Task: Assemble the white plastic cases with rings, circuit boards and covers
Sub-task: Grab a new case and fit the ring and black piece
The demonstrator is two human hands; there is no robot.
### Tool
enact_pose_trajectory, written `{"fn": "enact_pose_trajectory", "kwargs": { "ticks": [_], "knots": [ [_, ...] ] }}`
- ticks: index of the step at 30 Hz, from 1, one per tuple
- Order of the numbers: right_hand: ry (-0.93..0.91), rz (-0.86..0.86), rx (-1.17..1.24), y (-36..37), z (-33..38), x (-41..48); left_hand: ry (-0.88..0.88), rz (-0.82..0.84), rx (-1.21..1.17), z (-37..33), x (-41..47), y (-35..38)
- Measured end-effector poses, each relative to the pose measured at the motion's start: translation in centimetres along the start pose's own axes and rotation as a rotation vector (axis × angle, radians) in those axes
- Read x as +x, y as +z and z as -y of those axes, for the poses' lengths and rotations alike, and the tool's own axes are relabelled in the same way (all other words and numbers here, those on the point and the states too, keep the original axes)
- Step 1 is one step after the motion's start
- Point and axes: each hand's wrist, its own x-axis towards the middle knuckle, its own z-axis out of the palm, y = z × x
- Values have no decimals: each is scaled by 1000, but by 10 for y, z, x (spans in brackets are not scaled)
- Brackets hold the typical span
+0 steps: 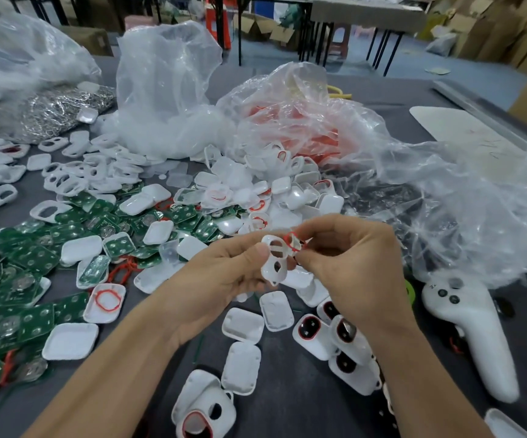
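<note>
Well, first a big grey table (290, 384), with lots of small parts all over it. Then three big crinkly bags at the back: a cloudy bag (18, 58) on the far left, a white bag (167, 90) in the middle, and a clear bag (445, 200) on the right with orange-red stuff inside. Just below the cloudy bag, a shiny heap of silver metal rings (50, 112). On the left side of the table, a wide pile of green circuit boards (18, 279), stacked one on top of another. Between the boards and the bags, a heap of white plastic cases (296, 191), some with holes and some with red loops in them. On the right, a long white controller (477, 336) lying flat, with dark buttons near its top. Just left of it, a small bunch of red-rimmed cases (311, 336) with dark insides.

In the middle, up above the table, two bare hands close together. Left hand (221, 273): thumb and bent fingers pinching a white case (274, 260) by its left side. Right hand (350, 257): fingers curled, pinching a thin red ring (292, 241) at the top of that same case. Case up in the air between both hands, tilted, not touching the table, two holes showing. Red ring touching the top edge of the case.
</note>
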Motion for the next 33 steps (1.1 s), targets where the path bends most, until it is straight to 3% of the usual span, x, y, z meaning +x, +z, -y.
{"fn": "enact_pose_trajectory", "kwargs": {
  "ticks": [6, 14, 22, 27, 33],
  "knots": [
    [-206, -28, -237, 6, 3, -6, 2, -33, 14, 4, 2, 5],
    [-137, 38, -165, 3, 2, -8, -61, -19, 24, 1, -2, 3],
    [-75, 372, -189, -10, 6, 2, -190, 191, 81, -4, -13, -10],
    [-5, 450, -215, -10, 1, 6, -205, 261, 127, -4, -13, -7],
    [69, 428, 73, 4, -6, 4, -142, 19, 50, 0, -12, -3]
  ]
}}
